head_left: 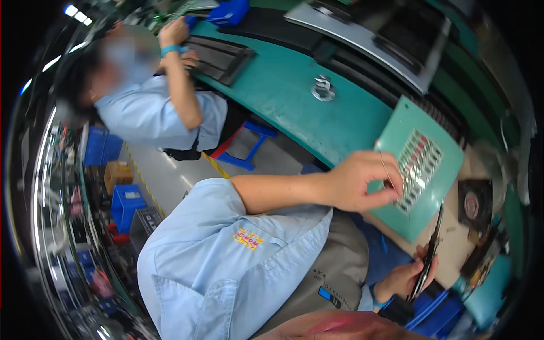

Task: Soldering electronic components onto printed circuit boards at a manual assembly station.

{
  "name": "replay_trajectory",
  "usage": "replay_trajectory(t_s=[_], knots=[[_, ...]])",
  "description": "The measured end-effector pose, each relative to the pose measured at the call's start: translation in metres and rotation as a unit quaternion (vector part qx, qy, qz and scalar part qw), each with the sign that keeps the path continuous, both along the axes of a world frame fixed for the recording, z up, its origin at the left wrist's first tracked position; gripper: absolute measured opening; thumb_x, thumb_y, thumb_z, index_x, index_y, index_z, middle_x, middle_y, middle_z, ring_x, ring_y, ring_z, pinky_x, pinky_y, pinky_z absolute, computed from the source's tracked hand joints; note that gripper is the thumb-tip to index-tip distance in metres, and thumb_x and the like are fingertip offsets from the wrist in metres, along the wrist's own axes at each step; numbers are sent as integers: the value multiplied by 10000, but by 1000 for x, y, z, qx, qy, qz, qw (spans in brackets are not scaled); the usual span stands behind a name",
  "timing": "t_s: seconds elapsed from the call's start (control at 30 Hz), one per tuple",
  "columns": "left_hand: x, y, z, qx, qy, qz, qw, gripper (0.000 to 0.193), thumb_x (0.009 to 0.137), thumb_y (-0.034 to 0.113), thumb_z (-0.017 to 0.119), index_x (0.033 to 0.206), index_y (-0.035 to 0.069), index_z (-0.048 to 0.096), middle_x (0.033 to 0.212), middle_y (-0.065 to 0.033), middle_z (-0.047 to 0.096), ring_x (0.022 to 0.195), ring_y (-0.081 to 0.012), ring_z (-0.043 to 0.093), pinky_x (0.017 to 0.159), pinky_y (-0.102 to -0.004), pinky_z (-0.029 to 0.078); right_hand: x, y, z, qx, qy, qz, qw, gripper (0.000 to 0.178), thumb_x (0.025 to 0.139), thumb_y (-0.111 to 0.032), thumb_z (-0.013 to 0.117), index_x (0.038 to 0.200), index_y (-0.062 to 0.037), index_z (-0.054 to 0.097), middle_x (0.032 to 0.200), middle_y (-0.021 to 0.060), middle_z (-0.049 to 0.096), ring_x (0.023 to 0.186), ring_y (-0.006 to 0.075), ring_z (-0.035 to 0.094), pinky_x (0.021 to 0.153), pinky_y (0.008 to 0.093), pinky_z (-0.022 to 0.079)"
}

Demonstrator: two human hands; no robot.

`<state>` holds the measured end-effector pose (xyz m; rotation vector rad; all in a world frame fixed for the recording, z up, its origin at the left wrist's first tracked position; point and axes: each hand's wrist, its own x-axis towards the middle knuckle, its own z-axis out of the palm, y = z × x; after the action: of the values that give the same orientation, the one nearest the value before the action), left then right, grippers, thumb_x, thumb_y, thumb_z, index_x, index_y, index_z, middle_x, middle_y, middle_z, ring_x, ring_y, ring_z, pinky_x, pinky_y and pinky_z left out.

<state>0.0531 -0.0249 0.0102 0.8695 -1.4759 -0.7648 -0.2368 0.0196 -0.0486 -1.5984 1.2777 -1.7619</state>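
Green board [435, 180] near both hands [357, 180]

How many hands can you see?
4. The wearer's left hand is over the green board; the right hand holds a black tool. A co-worker has a raised hand and a lower hand at upper left. Others may be hidden.

Desk [277, 85], one: long, green-topped. On it: black rectangular tray [242, 63], far end, in front of a co-worker; blue bin [229, 13], behind the tray; round shiny item [324, 90], clear-looking, mid-desk, apart. Near end: green board [403, 122] bearing rows of small silvery parts [422, 157]; flat or propped, unclear.
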Motion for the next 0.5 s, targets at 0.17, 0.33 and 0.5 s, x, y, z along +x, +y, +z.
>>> replay_trajectory(t_s=[0.17,0.33,0.5], knots=[[23,-10,12,-32,-133,51,989,157,775,-18,740,905,70,741,883,-45,705,766,-194,616,716,-281,501,13,1,11,-1,31,-32,999,391,961,-155,712,1283,37,602,992,238,725,858,305,718,792,380,586],[28,-14,-1,-36,-116,58,991,185,747,-67,741,908,23,732,878,-70,695,717,-167,588,671,-262,502,14,13,17,-1,30,-11,999,417,927,-207,787,1239,14,620,1061,222,696,844,322,718,750,398,595],[29,-11,-2,-65,-140,68,986,167,758,-73,737,905,5,723,876,-77,689,689,-156,572,629,-252,497,17,29,24,-7,50,3,999,408,897,-196,812,1202,15,642,1038,227,710,821,315,709,735,378,583]])
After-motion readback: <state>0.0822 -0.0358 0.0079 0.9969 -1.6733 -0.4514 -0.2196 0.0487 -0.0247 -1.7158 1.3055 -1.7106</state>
